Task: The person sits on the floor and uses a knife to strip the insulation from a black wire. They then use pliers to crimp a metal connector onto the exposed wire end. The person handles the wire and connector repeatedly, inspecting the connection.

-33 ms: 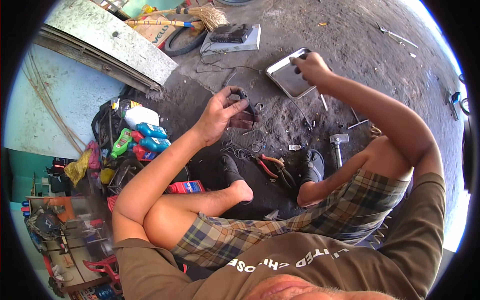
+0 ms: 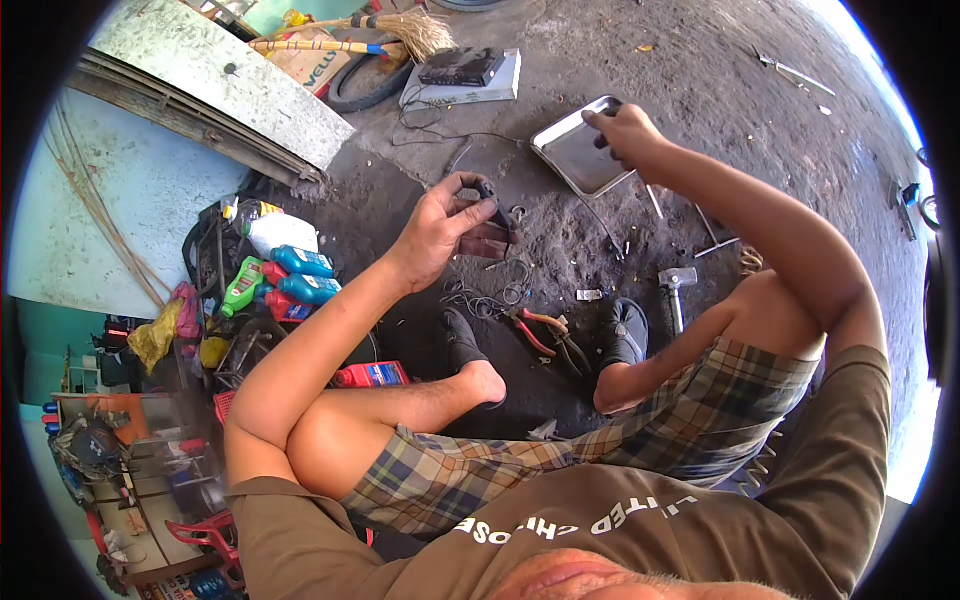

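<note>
My left hand (image 2: 440,225) is raised above the floor, thumb and fingers closed round a small black curved part (image 2: 487,192). Its kind is not clear, since the fingers hide much of it. Over the right side of a shallow metal tray (image 2: 562,172), my right hand (image 2: 635,135) has its fingers curled together. Whatever they may hold is hidden. Dark liquid or grime covers the tray's bottom. Between my feet lie red-handled pliers (image 2: 532,335) and another pair of dark-handled pliers (image 2: 570,350). A hammer (image 2: 678,295) rests beside my right foot.
Thin wires (image 2: 480,300) lie tangled on the dirty floor. Several bottles (image 2: 305,262) crowd the left, near a red bottle (image 2: 372,374). A black box (image 2: 462,67) on a pale case, a tyre (image 2: 365,90) and a broom (image 2: 425,38) are farther off. A T-shaped tool (image 2: 715,245) lies right.
My right hand has shifted very slightly over the tray. My left hand stays in place with the black part.
</note>
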### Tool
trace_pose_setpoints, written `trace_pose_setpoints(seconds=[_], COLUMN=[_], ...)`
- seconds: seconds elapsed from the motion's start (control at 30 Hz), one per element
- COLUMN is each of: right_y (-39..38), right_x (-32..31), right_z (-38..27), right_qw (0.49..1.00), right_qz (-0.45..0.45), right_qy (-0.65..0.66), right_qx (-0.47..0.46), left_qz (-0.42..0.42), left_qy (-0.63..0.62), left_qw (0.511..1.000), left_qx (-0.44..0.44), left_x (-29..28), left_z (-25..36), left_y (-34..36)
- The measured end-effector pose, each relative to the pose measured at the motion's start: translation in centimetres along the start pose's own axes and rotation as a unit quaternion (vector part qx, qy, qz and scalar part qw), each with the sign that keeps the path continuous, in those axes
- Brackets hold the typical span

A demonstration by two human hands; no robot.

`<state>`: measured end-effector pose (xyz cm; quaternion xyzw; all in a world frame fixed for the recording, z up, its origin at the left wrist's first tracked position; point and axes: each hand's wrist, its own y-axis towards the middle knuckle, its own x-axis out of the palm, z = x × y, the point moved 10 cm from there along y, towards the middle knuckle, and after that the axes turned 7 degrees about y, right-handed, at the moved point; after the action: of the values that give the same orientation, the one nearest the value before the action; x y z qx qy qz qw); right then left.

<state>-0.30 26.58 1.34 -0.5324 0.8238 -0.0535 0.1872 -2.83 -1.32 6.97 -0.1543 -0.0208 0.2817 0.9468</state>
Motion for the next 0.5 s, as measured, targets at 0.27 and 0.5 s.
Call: trace_pose_setpoints(seconds=[0.27, 0.5], right_y=[-5.4, -11.9], right_x=[7.6, 10.0], right_z=[-4.1, -7.9], right_qw=[0.931, 0.907], right_qz=[-0.241, -0.253], right_qy=[-0.084, -0.084], right_qx=[-0.26, -0.326], left_qz=[0.032, 0.019], left_qy=[0.007, 0.078], left_qw=[0.998, 0.991], left_qx=[0.06, 0.107], left_x=[-1.0, -1.0], left_z=[0.5, 2.7], left_y=[0.1, 0.0])
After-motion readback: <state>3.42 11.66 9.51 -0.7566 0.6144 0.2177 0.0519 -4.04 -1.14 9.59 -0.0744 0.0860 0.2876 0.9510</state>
